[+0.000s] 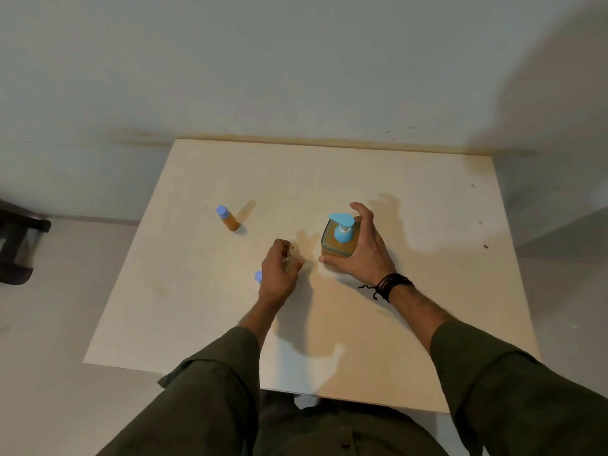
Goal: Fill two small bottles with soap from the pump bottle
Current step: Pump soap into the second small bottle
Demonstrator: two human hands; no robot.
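Observation:
A square pump bottle (339, 243) of amber soap with a light blue pump head stands mid-table, and my right hand (362, 248) wraps around its right side. My left hand (279, 269) grips a small clear bottle (292, 253) with its mouth uncapped, just left of the pump bottle. A blue cap (258, 276) lies on the table, partly hidden behind my left hand. Farther left stands a second small bottle (227, 219), filled with amber soap and closed with a blue cap.
The pale wooden table (427, 291) stands against a grey wall. A dark piece of furniture (19, 245) sits at the left edge of view, on the floor. Small dark specks dot the table's right side.

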